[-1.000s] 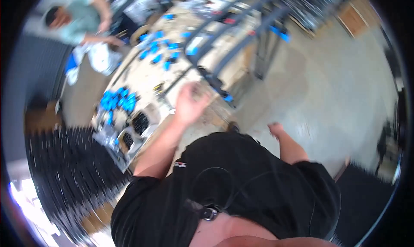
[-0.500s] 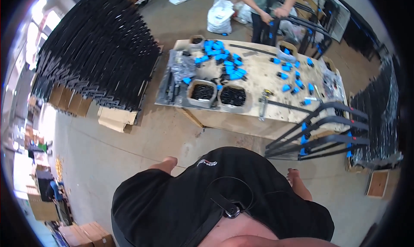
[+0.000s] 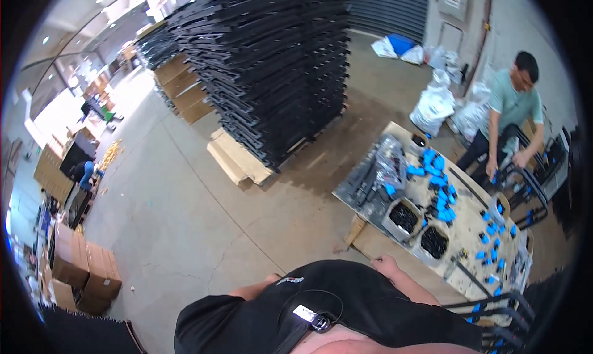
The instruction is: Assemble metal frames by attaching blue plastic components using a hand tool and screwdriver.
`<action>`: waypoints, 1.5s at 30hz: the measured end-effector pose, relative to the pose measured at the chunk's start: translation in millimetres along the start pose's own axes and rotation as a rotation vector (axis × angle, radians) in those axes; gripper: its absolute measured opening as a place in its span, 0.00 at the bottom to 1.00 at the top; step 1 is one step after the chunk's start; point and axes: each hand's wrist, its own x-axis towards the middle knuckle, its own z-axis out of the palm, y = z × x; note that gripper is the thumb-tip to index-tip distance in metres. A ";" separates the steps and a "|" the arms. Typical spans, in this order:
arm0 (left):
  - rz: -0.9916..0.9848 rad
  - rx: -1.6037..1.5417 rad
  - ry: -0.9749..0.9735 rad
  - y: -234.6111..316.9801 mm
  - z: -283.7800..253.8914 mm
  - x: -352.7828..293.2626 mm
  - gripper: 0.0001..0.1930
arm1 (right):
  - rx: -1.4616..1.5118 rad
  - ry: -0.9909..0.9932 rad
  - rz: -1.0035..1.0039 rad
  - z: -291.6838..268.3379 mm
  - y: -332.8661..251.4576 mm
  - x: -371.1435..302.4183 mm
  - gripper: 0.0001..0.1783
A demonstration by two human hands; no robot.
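Observation:
My left hand (image 3: 272, 279) shows only as a small part beyond my black shirt, over the bare floor. Its fingers are too hidden to tell their shape. My right hand (image 3: 386, 265) is at the near side of the wooden worktable (image 3: 457, 264), with fingers curled in and nothing visible in them. Nearest to it on the table are two bins of small black parts, one bin (image 3: 404, 218) farther left and another bin (image 3: 433, 241) beside it. Blue-and-black fittings (image 3: 442, 199) lie scattered behind them. Several bent black tube frames (image 3: 503, 314) lean at the table's right end.
A tall stack of black frames (image 3: 278, 63) stands ahead, with flattened cardboard (image 3: 238, 159) at its foot. Across the table a co-worker (image 3: 516, 107) bends over a black tube frame (image 3: 525, 190). White sacks (image 3: 432, 107) sit behind. Cardboard boxes (image 3: 86, 264) are at the left.
My view has swung left, so the table and tube frames now appear farther right and the stack is nearer the middle. My right hand now appears closer to the table's near side.

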 end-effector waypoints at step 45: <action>1.347 -1.542 0.484 534.5 -1316.4 -27.0 0.35 | 0.153 0.349 -0.018 72.1 -545.0 387.9 0.19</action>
